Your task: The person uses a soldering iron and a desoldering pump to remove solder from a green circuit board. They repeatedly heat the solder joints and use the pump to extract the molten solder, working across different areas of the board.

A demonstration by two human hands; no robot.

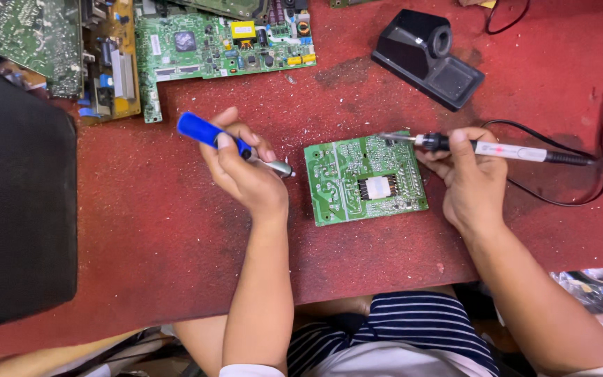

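Inspection of the head view: I see a green circuit board (366, 179) lying flat, solder side up, at the centre of the frame on a red tabletop (141, 230). It has a pale rectangular patch at its middle.

Left hand (242, 171), left of the board, is closed around a blue-handled desoldering pump (232, 143); the thumb rests on the blue barrel and the metal tip points toward the board's left edge without touching it.

Right hand (470, 174), at the board's right edge, pinches a soldering iron (483, 149) pencil-fashion. The iron's tip sits over the board's upper edge; I cannot tell whether it touches. Its black cable (581, 188) loops off to the right of the frame.

A black iron stand (427, 59) sits in the upper centre-right, well apart from the board. Further circuit boards (218, 45) lie across the upper left, and a black panel (19, 202) covers the left edge.

Progress, in my judgement: both tools are in hand and positioned, the board is laid out, but the pump is not yet on a joint. I see no removed parts beside the board, so the work on it appears largely still to do.
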